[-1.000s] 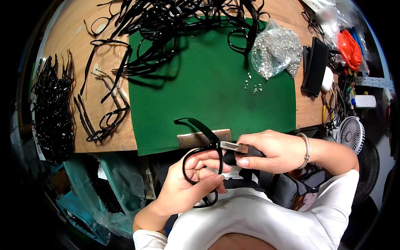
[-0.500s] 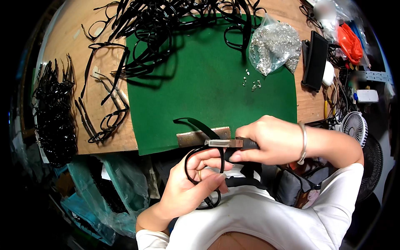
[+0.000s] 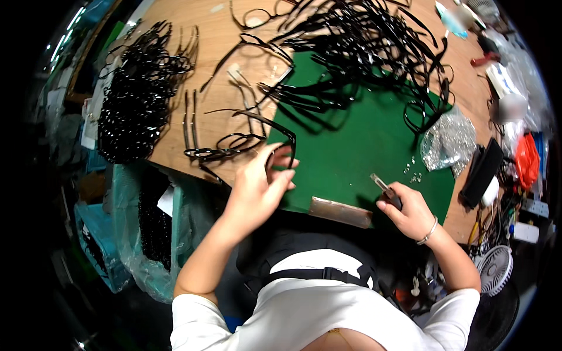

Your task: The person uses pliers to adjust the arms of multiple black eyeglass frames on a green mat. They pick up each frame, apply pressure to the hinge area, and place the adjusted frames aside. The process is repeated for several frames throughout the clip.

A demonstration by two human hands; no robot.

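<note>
My left hand [image 3: 254, 184] is closed round a black eyeglass frame [image 3: 293, 140], its rim about my fingers and one temple reaching up and left. The hand is over the mat's left edge, close to other black glasses [image 3: 222, 149] lying on the wood. In my right hand [image 3: 413, 213] is a short hand tool [image 3: 383, 186] with a dark handle and a narrow metal tip, pointing up and left over the green mat [image 3: 351, 152]. A flat metal strip [image 3: 341, 212] lies along the mat's near edge, between my hands.
A tangled heap of black eyeglass frames [image 3: 369, 52] covers the mat's far side. A bag of small silvery parts [image 3: 449, 140] sits at the right, with loose ones beside it. A dense black stack of frames [image 3: 137, 99] stands far left; a small white fan [image 3: 496, 269] is lower right.
My hands have parted: the left has carried the eyeglass frame left and away from me, the right has moved right with the tool. The view has shifted and turned.
</note>
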